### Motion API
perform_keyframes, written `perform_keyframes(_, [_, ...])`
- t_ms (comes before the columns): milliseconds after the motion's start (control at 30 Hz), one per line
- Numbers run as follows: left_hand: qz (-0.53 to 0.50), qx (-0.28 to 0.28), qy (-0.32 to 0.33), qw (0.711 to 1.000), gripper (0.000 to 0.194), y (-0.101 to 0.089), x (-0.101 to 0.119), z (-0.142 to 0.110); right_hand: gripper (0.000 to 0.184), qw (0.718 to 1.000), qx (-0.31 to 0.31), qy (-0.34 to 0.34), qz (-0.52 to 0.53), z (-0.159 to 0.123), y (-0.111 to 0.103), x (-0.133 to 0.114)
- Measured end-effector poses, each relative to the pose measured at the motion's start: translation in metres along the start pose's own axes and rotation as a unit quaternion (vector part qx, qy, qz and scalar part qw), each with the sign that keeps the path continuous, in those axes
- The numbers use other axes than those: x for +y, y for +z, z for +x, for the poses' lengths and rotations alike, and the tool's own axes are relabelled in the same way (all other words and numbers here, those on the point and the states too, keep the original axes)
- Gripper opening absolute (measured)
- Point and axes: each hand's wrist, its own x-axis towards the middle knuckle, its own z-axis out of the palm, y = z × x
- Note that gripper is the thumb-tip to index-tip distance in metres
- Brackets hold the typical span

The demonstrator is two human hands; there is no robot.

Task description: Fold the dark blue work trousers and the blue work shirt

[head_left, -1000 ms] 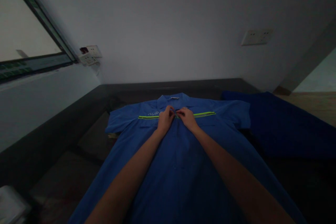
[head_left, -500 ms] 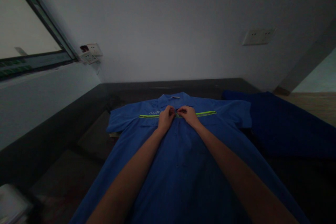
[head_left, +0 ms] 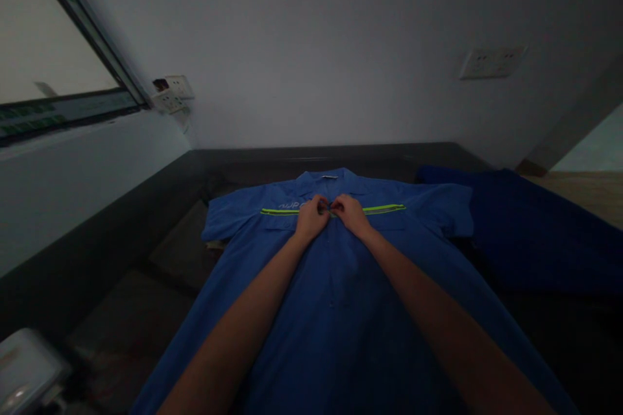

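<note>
A blue short-sleeved work shirt lies spread out face up, its collar toward the wall. A yellow-green stripe crosses its chest, with pale lettering above the stripe on the left. My left hand pinches the front placket at stripe height. Close beside it, my right hand pinches the other side of the same spot, fingertips nearly meeting. Whatever small piece lies between the fingertips, such as a button, is too dark and small to make out. Below the hands the placket runs down the middle of the shirt.
Darker blue cloth lies to the right of the shirt. A white object stands at the lower left. Behind are a grey wall with sockets, more sockets in the left corner, and a window frame.
The view has shifted slightly, so more of the white object shows at the lower left. Both hands stay pinched at the same place on the placket, with only small finger movement.
</note>
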Motion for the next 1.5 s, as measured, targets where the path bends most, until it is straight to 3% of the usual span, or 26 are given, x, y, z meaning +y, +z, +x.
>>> perform_keyframes(267, [0.105, 0.000, -0.025, 0.994, 0.010, 0.001, 0.000, 0.001, 0.013, 1.000, 0.002, -0.001, -0.026, -0.002, 0.000, -0.005])
perform_keyframes(500, [0.182, -0.028, -0.076, 0.980, 0.010, 0.000, 0.007, -0.001, 0.014, 1.000, -0.003, 0.000, -0.015, -0.001, 0.000, -0.003])
perform_keyframes(967, [0.152, -0.022, -0.086, 0.984, 0.013, -0.006, 0.018, -0.001, 0.008, 0.992, 0.039, 0.059, 0.101, 0.006, 0.001, 0.006])
perform_keyframes(1133, [0.150, -0.049, -0.108, 0.982, 0.024, -0.013, 0.027, 0.005, 0.001, 0.983, 0.051, 0.093, 0.152, 0.010, -0.004, 0.005])
perform_keyframes(1333, [0.132, -0.068, -0.119, 0.982, 0.029, -0.008, 0.020, 0.009, 0.003, 0.973, 0.039, 0.113, 0.197, 0.009, -0.009, 0.001])
perform_keyframes(1500, [0.136, -0.065, -0.110, 0.982, 0.023, -0.007, 0.019, 0.005, 0.003, 0.966, 0.033, 0.132, 0.222, 0.008, -0.008, 0.000])
